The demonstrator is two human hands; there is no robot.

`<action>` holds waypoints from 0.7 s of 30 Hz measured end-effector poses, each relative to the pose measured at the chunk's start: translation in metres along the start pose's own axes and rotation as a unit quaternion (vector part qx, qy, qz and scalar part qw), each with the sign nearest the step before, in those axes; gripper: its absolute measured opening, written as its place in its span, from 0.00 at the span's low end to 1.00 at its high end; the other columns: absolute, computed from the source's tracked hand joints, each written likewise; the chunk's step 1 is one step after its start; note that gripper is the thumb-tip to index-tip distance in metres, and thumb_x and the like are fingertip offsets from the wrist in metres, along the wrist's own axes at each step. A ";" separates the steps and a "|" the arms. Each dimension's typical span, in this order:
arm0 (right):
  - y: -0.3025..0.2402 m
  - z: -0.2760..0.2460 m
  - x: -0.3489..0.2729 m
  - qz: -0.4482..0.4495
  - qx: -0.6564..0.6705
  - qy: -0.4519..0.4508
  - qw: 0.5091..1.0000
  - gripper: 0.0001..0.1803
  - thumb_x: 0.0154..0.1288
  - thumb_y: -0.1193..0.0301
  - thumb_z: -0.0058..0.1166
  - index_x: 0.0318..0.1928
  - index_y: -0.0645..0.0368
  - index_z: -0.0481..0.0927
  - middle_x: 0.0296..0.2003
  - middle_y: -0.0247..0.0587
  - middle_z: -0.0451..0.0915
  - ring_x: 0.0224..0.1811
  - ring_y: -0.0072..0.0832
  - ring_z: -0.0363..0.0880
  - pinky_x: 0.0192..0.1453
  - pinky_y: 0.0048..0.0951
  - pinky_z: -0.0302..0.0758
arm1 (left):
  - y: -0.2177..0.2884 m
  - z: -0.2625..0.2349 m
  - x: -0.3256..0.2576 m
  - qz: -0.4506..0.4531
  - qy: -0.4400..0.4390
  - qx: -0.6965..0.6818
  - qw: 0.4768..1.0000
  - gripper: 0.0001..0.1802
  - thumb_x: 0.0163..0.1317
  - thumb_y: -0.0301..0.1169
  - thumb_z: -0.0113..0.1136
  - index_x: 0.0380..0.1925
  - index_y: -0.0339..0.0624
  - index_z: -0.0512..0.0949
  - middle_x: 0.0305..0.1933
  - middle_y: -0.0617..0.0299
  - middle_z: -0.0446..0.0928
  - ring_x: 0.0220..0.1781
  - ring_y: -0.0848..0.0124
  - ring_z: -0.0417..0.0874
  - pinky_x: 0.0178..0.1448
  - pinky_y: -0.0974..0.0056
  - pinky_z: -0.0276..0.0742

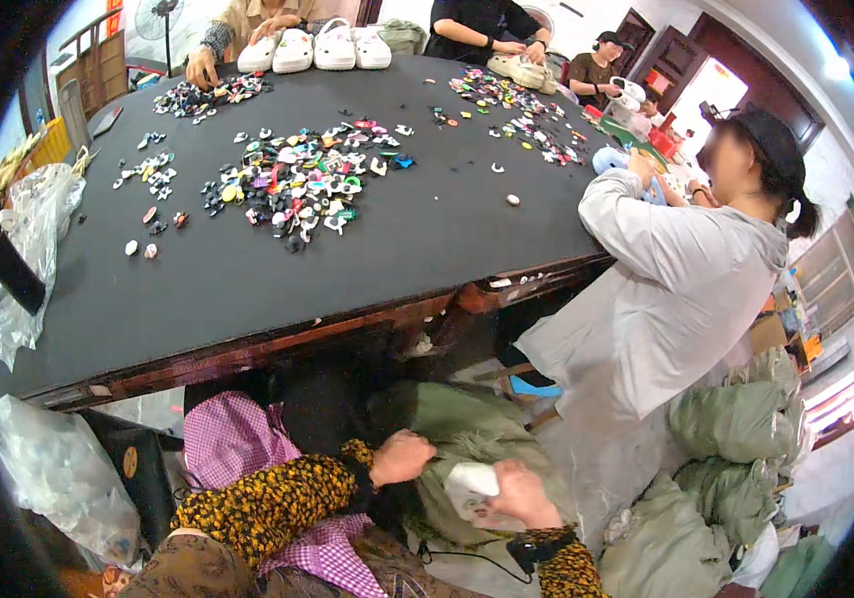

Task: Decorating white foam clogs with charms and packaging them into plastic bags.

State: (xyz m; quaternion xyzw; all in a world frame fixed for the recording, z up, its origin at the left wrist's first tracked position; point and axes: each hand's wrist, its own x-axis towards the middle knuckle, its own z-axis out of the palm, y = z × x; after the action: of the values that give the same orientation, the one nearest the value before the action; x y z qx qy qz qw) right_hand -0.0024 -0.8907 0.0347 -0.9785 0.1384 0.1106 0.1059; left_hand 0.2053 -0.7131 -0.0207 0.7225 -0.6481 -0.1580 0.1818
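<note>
Below the table's near edge, my left hand [404, 458] is closed with curled fingers at the edge of a green woven sack [462, 417]. It appears to grip the sack's fabric. My right hand [525, 495] holds a white clog [471, 487] over the sack, thumb and fingers around one end. Part of the clog is hidden by the hand. The sack has a frayed edge, and its inside is mostly out of sight.
On the dark table [397, 269] lie piles of small colourful shoe charms [292, 184]. White clogs [315, 48] stand at the far side, where co-workers handle charms and shoes. A person in a grey top [661, 259] sits close on my right. Green sacks [736, 419] and plastic bags [63, 473] flank me.
</note>
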 end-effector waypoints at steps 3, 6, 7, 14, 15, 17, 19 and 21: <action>0.012 -0.063 -0.010 0.000 -0.029 0.012 1.000 0.27 0.38 0.61 0.67 0.42 0.56 0.77 0.40 0.46 0.78 0.45 0.46 0.77 0.46 0.42 0.76 | -0.012 0.004 0.000 -0.056 -0.007 0.025 0.998 0.13 0.46 0.27 0.57 0.34 0.46 0.82 0.32 0.55 0.81 0.37 0.56 0.83 0.46 0.54 0.77; 0.009 -0.144 -0.033 0.016 -0.038 0.079 0.996 0.25 0.37 0.64 0.66 0.40 0.58 0.77 0.37 0.45 0.78 0.41 0.48 0.77 0.44 0.43 0.76 | -0.026 0.010 -0.001 -0.120 -0.070 0.042 0.989 0.17 0.47 0.28 0.57 0.40 0.50 0.83 0.34 0.53 0.82 0.35 0.55 0.84 0.38 0.52 0.81; 0.009 -0.169 -0.044 0.023 -0.021 0.123 0.992 0.27 0.36 0.63 0.67 0.41 0.58 0.77 0.36 0.46 0.78 0.40 0.46 0.77 0.44 0.41 0.76 | -0.029 0.008 0.001 -0.127 -0.100 0.025 0.987 0.19 0.46 0.27 0.57 0.41 0.51 0.83 0.36 0.53 0.82 0.38 0.55 0.84 0.43 0.52 0.81; -0.001 -0.272 -0.056 0.059 0.420 0.357 0.832 0.37 0.32 0.63 0.66 0.48 0.67 0.74 0.40 0.37 0.78 0.44 0.28 0.77 0.49 0.27 0.73 | -0.025 0.018 -0.012 -0.136 -0.125 -0.099 0.978 0.21 0.45 0.25 0.56 0.41 0.50 0.85 0.41 0.53 0.83 0.44 0.54 0.83 0.51 0.55 0.79; -0.017 -0.277 -0.041 0.020 0.476 0.384 0.791 0.36 0.40 0.61 0.62 0.51 0.69 0.73 0.45 0.40 0.77 0.45 0.30 0.77 0.51 0.28 0.73 | -0.028 0.023 -0.015 -0.137 -0.126 -0.095 0.978 0.21 0.45 0.25 0.56 0.41 0.50 0.85 0.41 0.53 0.83 0.44 0.54 0.83 0.51 0.55 0.79; -0.037 -0.276 -0.010 0.041 0.522 0.467 0.712 0.29 0.51 0.65 0.54 0.53 0.70 0.72 0.55 0.48 0.71 0.53 0.36 0.75 0.63 0.34 0.68 | -0.036 0.037 -0.019 -0.154 -0.147 -0.153 0.965 0.18 0.47 0.24 0.57 0.39 0.46 0.85 0.43 0.56 0.83 0.48 0.55 0.81 0.51 0.52 0.78; -0.012 -0.266 0.037 -0.083 0.342 0.471 0.809 0.27 0.60 0.58 0.55 0.52 0.67 0.75 0.52 0.48 0.75 0.54 0.35 0.75 0.63 0.34 0.68 | -0.034 0.028 -0.020 -0.132 -0.130 -0.153 0.971 0.18 0.47 0.23 0.56 0.39 0.46 0.85 0.43 0.55 0.83 0.49 0.55 0.80 0.51 0.52 0.78; -0.060 -0.292 0.093 -0.138 0.685 0.278 0.659 0.21 0.71 0.65 0.45 0.58 0.66 0.72 0.54 0.46 0.76 0.57 0.31 0.74 0.63 0.34 0.69 | -0.033 0.025 -0.024 -0.144 -0.117 -0.185 0.965 0.18 0.47 0.22 0.55 0.38 0.47 0.86 0.43 0.56 0.83 0.49 0.54 0.80 0.53 0.52 0.77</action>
State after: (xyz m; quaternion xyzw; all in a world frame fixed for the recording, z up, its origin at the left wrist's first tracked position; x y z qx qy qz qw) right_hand 0.1567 -0.9271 0.3010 -0.6218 0.0610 -0.3085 0.7173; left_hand 0.2196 -0.6881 -0.0585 0.7386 -0.5134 -0.3831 0.2101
